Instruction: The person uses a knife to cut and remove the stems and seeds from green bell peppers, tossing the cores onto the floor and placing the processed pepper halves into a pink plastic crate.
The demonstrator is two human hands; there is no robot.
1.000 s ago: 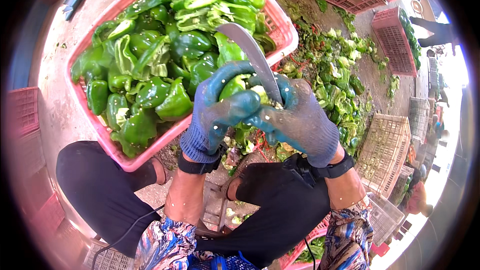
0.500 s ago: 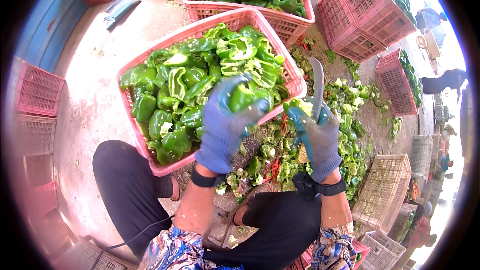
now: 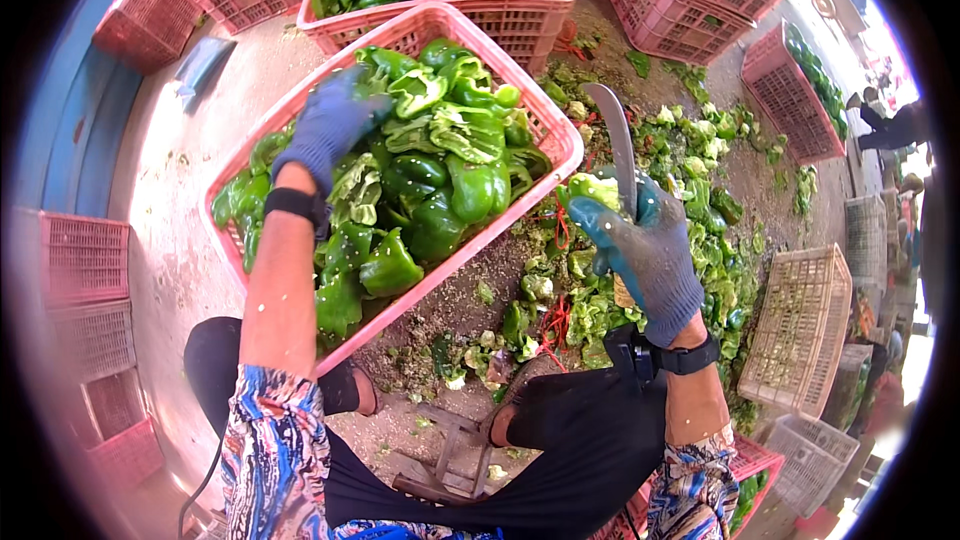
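Observation:
My right hand (image 3: 650, 255), in a blue knit glove with a teal, dirt-smeared palm, is closed round a knife with a curved blade (image 3: 622, 145) that points up. A pale green pepper piece (image 3: 594, 188) sits at my thumb, against the base of the blade. Inside the pink crate (image 3: 385, 315), my gloved left hand (image 3: 332, 125) reaches over the left part of the heap of green bell peppers (image 3: 415, 180). Motion smears its fingers, so whether they grip a pepper is unclear. Several peppers in the heap are split, with pale insides showing.
Pepper trimmings (image 3: 700, 230) and red strands (image 3: 556, 325) litter the ground at right. Another pepper crate (image 3: 520, 25) stands just behind mine. Stacked pink crates (image 3: 680, 0) stand at far right, an off-white crate (image 3: 800, 330) nearer. A small stool (image 3: 450, 450) is between my feet.
My left hand has moved left and away from me, from the crate's near right side to its far left part. My right hand still holds the knife. The view has shifted slightly.

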